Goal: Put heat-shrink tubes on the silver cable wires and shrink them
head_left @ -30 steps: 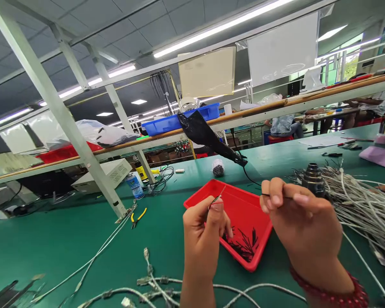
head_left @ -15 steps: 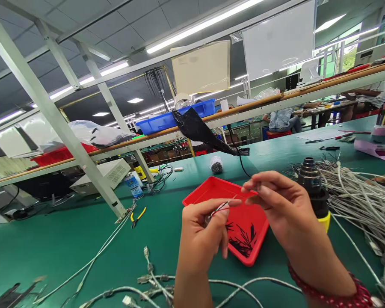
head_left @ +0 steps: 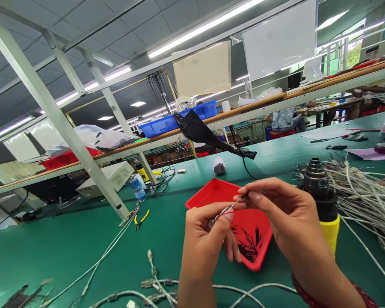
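My left hand (head_left: 210, 233) pinches the end of a cable whose thin wires (head_left: 223, 211), red, white and black, stick out between thumb and forefinger. Just to its right, the thumb and forefinger of my right hand (head_left: 279, 205) are pressed together at the wire tips; a small dark piece seems to be between them, too small to make out. Below both hands lies a red tray (head_left: 263, 252) with short black tubes (head_left: 248, 246) in it.
Silvery cables (head_left: 154, 271) lie at the front. Yellow-handled pliers (head_left: 141, 220) and a blue spray can (head_left: 137, 188) are on the left. A black and yellow heat gun (head_left: 329, 226) stands at right beside a cable bundle (head_left: 365, 192). A person (head_left: 284, 119) sits beyond the shelf.
My right hand has come closer to my left, its fingertips now closed at the wire tips. The view has shifted slightly, showing more of the heat gun's yellow body.
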The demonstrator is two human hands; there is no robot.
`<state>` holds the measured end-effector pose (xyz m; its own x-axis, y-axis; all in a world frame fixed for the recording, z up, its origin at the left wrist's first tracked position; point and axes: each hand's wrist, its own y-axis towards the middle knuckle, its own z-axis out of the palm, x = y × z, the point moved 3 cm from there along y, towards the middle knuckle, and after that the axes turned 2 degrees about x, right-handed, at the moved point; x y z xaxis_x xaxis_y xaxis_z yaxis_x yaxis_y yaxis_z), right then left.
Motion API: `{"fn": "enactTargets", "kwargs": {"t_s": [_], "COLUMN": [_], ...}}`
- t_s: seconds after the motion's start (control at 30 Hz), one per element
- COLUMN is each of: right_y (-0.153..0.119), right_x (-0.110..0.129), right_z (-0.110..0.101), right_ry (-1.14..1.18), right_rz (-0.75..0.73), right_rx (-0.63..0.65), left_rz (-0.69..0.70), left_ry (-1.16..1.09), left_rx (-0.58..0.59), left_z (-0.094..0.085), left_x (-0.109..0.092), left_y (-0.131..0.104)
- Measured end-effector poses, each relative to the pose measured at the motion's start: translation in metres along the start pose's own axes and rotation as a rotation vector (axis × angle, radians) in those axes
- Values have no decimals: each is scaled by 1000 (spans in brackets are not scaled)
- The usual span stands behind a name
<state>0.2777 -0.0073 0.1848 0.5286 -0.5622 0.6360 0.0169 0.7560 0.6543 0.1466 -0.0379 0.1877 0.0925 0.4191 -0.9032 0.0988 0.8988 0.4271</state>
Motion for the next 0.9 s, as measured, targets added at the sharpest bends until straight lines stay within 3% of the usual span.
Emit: {"fn": "enactTargets", "kwargs": {"t_s": [0.9], "right_y": [0], "right_x": [-4], "right_z": [-1], "right_ry": [-54], "right_rz": [-8], "right_rx": [22], "left_rz": [3], "left_ry": [41], "left_rx": [14], "left_z": [-2], "left_x": [0], "left_y": [1]}}
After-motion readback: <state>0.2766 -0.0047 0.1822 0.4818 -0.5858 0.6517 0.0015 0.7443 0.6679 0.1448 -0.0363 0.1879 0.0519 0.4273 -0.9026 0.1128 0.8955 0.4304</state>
